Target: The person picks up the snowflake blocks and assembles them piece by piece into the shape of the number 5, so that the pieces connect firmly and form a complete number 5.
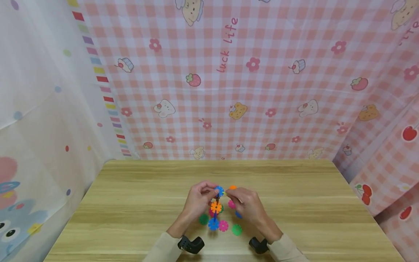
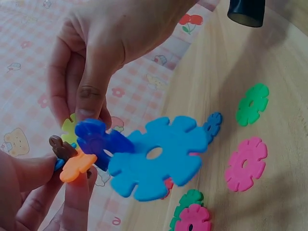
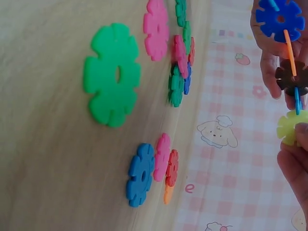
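Observation:
Above the table, my left hand point(image 1: 198, 200) holds a chain of notched plastic snowflake discs slotted edge to edge. The chain includes a light blue disc point(image 2: 178, 168), a dark blue disc point(image 2: 94, 137), an orange disc point(image 1: 216, 207), a brown disc point(image 3: 288, 85) and a blue disc point(image 1: 219, 191), which the left fingers pinch at the chain's far end. Facing it, my right hand point(image 1: 250, 203) pinches a yellow-green disc point(image 3: 288, 126) between thumb and fingers. That disc meets the blue one's edge; how deep they are slotted, I cannot tell.
Loose discs lie on the wooden table point(image 1: 137, 214) under and around the hands, among them a green disc point(image 3: 113, 74), a pink disc point(image 2: 246, 163) and a blue disc point(image 3: 140, 174). Behind the table hangs a pink checked cloth point(image 1: 278, 127).

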Available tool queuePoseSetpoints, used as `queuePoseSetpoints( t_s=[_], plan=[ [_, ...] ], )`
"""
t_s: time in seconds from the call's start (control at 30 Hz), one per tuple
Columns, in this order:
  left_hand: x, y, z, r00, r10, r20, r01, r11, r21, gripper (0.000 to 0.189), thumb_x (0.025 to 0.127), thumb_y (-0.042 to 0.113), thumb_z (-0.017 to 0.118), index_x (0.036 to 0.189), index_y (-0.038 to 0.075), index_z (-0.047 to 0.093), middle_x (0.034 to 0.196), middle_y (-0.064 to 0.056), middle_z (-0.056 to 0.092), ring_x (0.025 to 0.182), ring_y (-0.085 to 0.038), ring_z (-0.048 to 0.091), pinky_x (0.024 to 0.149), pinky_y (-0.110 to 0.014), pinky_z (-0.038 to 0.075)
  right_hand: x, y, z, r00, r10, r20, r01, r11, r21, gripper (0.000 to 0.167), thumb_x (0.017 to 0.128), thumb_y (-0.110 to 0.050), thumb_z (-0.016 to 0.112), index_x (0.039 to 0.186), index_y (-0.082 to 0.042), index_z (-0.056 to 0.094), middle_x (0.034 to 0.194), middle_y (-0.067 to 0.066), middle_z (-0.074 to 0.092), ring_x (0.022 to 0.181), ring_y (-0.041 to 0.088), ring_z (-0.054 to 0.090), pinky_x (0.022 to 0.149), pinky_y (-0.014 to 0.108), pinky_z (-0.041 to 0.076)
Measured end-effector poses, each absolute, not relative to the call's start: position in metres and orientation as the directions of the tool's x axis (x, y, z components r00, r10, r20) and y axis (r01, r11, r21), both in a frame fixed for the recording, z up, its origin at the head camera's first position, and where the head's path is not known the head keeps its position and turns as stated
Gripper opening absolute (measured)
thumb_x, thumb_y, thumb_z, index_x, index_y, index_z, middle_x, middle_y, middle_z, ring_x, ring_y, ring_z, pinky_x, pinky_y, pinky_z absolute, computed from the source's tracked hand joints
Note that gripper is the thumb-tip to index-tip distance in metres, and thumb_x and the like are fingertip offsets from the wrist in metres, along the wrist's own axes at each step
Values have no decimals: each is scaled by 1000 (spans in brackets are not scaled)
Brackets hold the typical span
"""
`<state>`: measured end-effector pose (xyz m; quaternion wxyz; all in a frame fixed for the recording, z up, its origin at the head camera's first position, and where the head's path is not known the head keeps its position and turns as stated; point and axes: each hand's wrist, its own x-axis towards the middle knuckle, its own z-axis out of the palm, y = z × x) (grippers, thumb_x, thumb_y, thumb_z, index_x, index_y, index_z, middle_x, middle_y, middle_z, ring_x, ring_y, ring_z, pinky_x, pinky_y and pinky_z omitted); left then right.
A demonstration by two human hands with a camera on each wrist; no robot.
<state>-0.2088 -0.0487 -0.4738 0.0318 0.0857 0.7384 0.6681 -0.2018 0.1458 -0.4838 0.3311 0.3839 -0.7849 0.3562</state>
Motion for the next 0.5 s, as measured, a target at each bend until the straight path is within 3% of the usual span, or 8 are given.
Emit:
queuePoseSetpoints(
  t_s=[0.23,0.5],
  plan=[
    [-209,-50,-473,-981,189,39,54,77,996,16,95,13,67,105,2,70,91,-13,74,76,-16,66,61,-24,52,-201,143,-484,-443,-364,819,-855,445,-265,27,70,22,74,89,3,74,79,8,73,68,15,69,63,17,55],
    [-212,-58,-476,-969,247,15,39,90,995,17,97,6,61,112,-2,67,95,-18,72,82,-22,69,64,-26,54,-200,140,-489,-468,-356,808,-836,474,-276,25,70,19,77,88,1,74,82,8,74,72,17,71,66,20,57]
  ],
)
